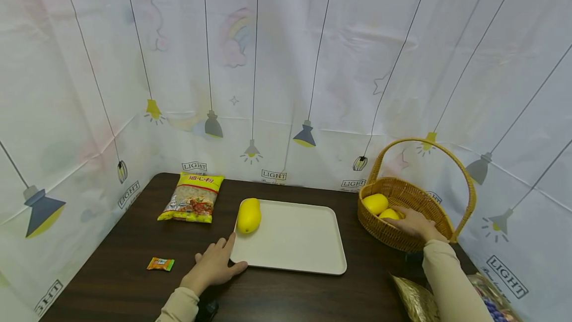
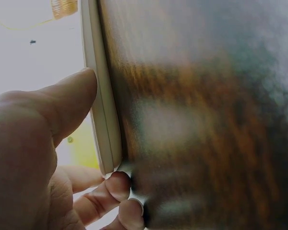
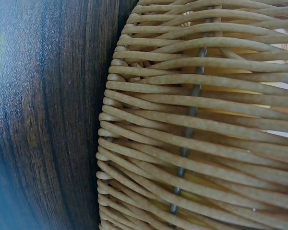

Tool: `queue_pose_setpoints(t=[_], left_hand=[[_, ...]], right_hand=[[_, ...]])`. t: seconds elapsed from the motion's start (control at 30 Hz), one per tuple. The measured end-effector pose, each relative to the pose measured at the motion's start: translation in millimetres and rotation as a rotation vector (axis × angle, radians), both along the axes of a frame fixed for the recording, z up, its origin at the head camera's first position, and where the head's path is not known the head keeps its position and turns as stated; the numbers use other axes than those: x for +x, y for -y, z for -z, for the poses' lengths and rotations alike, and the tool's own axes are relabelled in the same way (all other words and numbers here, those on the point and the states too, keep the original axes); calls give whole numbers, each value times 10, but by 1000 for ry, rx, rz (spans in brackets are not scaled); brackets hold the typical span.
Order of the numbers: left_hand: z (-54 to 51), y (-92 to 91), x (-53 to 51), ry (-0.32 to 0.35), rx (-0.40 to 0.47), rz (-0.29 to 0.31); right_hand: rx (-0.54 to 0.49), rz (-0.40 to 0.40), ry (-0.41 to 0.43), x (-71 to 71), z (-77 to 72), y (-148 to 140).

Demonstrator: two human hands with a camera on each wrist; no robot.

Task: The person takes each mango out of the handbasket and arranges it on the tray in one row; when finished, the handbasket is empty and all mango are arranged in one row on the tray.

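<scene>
A pale rectangular tray (image 1: 295, 237) lies on the dark table, with an oblong yellow fruit (image 1: 249, 215) on its left side. At the tray's near left corner is my left hand (image 1: 213, 265), its thumb along the near rim and its fingers by the left edge. The left wrist view shows this thumb (image 2: 77, 103) against the rim. Inside the wicker basket (image 1: 380, 230), my right hand (image 1: 413, 223) grips one yellow fruit (image 1: 390, 214); another yellow fruit (image 1: 375, 203) lies beside it. Only basket weave (image 3: 192, 120) and table show in the right wrist view; the hand is hidden there.
A yellow food bag (image 1: 192, 198) lies at the back left, and a small orange-and-green packet (image 1: 160, 264) is nearer. A gold bag (image 1: 417, 299) and a printed pack (image 1: 493, 299) lie by the right forearm. The basket's tall handle (image 1: 469, 183) arches above it.
</scene>
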State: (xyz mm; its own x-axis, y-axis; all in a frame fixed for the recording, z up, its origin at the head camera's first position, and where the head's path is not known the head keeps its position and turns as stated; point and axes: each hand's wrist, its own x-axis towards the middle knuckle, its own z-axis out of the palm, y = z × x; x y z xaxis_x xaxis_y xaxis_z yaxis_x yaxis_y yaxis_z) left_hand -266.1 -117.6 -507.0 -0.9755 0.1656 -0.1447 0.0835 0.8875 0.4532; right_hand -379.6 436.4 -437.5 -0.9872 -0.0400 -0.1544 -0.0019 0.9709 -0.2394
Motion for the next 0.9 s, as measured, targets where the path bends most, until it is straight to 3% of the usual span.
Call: queue_pose_setpoints(t=[0.9], left_hand=[[-1, -4, 17, -8, 2, 17]], right_hand=[[17, 37, -110, 71, -214, -66]])
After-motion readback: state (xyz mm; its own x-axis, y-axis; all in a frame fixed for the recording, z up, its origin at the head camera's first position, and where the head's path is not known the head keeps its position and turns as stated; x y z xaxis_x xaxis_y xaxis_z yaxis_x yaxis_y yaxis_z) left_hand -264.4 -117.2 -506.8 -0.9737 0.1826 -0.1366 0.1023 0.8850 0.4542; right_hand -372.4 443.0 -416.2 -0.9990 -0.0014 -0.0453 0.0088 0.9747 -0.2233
